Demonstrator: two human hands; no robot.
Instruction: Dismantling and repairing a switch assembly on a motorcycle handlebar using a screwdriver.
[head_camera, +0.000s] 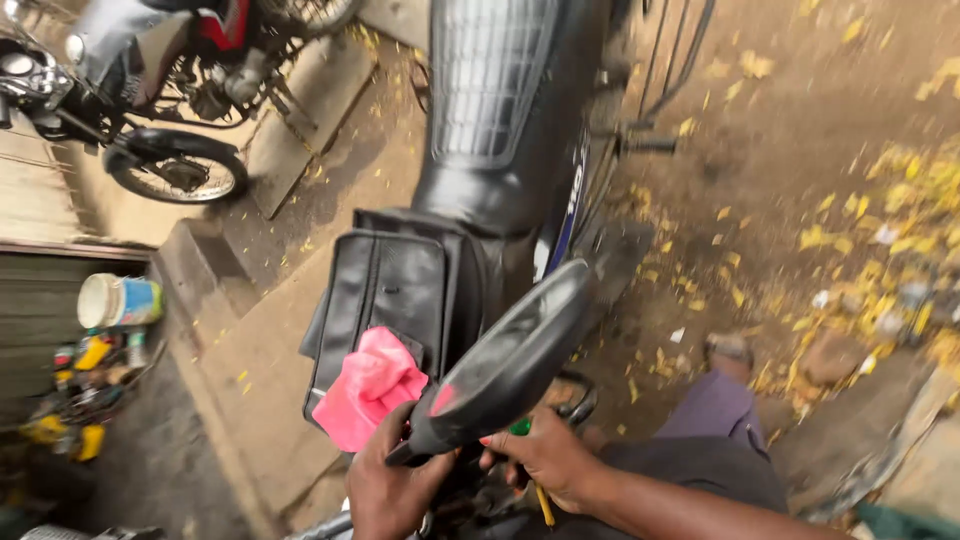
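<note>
I look down on a black motorcycle (490, 150) with a ribbed seat and a black tank bag (385, 285). A black rear-view mirror (510, 365) sticks out low in the view. My left hand (385, 490) grips the mirror's stem at its base, next to a pink cloth (368, 388) that lies on the tank bag. My right hand (545, 460) is just right of the stem, closed on a thin tool with a green and yellow handle (522, 428). The tool's tip is hidden behind the mirror and my fingers.
A second motorcycle (150, 90) is parked at the top left by a concrete ledge (300, 130). A white bucket (118, 302) and yellow containers (75, 400) lie at the left. Yellow leaves (880, 260) litter the dirt on the right. My leg and foot (725, 390) stand beside the bike.
</note>
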